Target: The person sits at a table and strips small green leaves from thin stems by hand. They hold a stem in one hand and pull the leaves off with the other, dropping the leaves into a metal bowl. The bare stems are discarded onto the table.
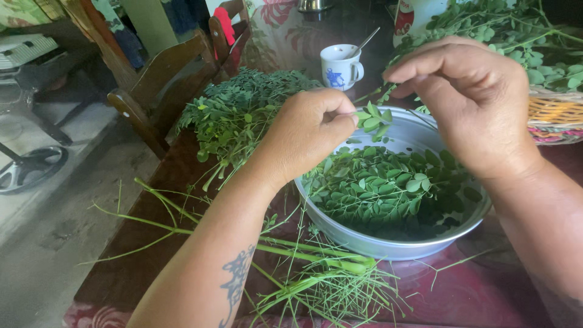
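Note:
My left hand (306, 130) is pinched on a small leafy sprig (373, 118) held over a round metal bowl (388, 243). The bowl holds a heap of small green plucked leaves (388, 188). My right hand (470, 100) hovers above the bowl's far side, its fingertips pinched on the thin stem end of the same sprig near the far rim. Both hands are close together, a few centimetres apart.
A pile of leafy branches (243, 112) lies left of the bowl. Bare green stems (316, 273) lie at the table's near edge. A white cup with a spoon (340, 65) stands behind. A woven basket (555, 115) with more branches is at right. Wooden chairs (164, 85) stand at left.

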